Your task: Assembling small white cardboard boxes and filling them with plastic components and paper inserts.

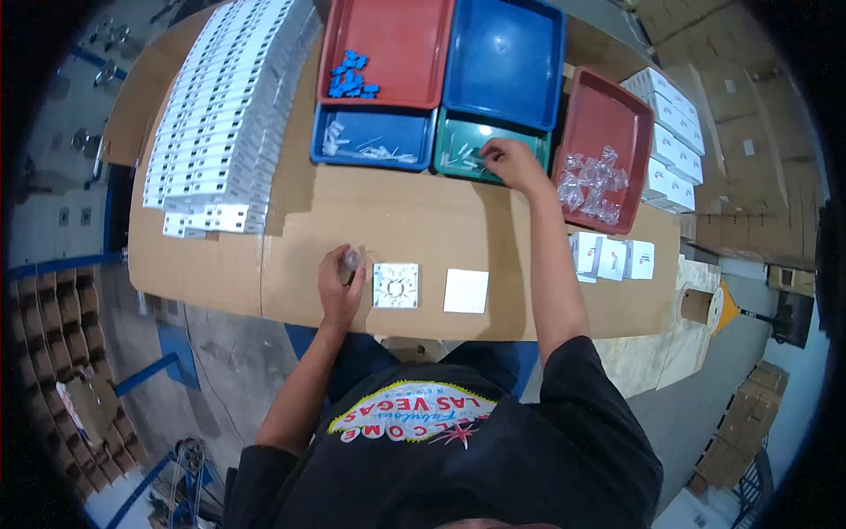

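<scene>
My left hand (338,289) is at the table's near side, its fingers closed round a small clear plastic bag (352,259). Right beside it lies a square white plate (396,286) with a round pattern in its middle. A plain square white plate (466,291) lies farther right. My right hand (514,164) reaches into the green tray (449,118), thumb and fingers pinched together over small, thin pieces (464,157). Whatever sits between those fingertips is too small to make out.
Tall stacks of white boxes (225,106) stand at the left. Beyond are a red tray (388,35) with blue parts, a blue tray (502,53), and a smaller blue tray (374,115) with white pieces. At right, a red tray (608,106) holds clear bags near more white boxes (674,132).
</scene>
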`<action>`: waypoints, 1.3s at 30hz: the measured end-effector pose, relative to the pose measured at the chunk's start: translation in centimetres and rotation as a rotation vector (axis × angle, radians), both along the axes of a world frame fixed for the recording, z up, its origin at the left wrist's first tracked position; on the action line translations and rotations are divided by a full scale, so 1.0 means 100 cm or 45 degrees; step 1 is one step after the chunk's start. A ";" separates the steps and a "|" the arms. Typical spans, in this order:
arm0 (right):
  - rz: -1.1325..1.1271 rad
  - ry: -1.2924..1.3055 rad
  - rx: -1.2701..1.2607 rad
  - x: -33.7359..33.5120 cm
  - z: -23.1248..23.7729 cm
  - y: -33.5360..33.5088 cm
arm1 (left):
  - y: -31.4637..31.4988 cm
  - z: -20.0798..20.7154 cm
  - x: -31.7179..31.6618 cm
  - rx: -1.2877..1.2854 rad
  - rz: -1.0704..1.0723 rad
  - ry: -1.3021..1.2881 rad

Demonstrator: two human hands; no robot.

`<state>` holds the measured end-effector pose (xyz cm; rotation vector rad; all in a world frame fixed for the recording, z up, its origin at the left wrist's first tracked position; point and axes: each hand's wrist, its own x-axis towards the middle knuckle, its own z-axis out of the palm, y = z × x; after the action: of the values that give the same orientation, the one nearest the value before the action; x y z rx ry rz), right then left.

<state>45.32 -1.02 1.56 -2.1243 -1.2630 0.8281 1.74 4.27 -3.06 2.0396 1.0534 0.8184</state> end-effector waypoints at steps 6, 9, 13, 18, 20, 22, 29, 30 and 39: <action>-0.157 0.065 0.268 -0.044 0.036 -0.025 | 0.005 0.009 0.012 0.091 -0.041 -0.030; -0.081 0.220 0.356 -0.112 0.038 -0.025 | 0.007 0.006 0.009 0.135 -0.052 -0.076; 0.012 0.427 0.345 -0.204 0.051 -0.026 | 0.003 0.015 0.010 0.191 -0.093 -0.090; 0.084 0.323 0.395 -0.252 0.061 -0.022 | -0.004 0.027 0.003 0.269 -0.194 -0.089; 0.175 0.221 0.419 -0.259 0.068 -0.022 | -0.009 0.030 0.001 0.277 -0.218 -0.108; 0.226 0.183 0.405 -0.257 0.074 -0.025 | -0.014 0.035 0.003 0.249 -0.171 -0.134; 0.265 0.073 0.385 -0.247 0.094 -0.028 | -0.020 0.052 0.015 0.251 -0.209 -0.179; 0.281 0.055 0.377 -0.246 0.096 -0.029 | -0.023 0.056 0.015 0.319 -0.225 -0.161; 0.216 -0.087 0.378 -0.256 0.113 -0.045 | -0.033 0.071 0.022 0.341 -0.284 -0.245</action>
<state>19.75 -5.48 12.91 -1.8423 -1.5161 0.5959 3.91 0.99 3.99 2.1972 0.6237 1.0569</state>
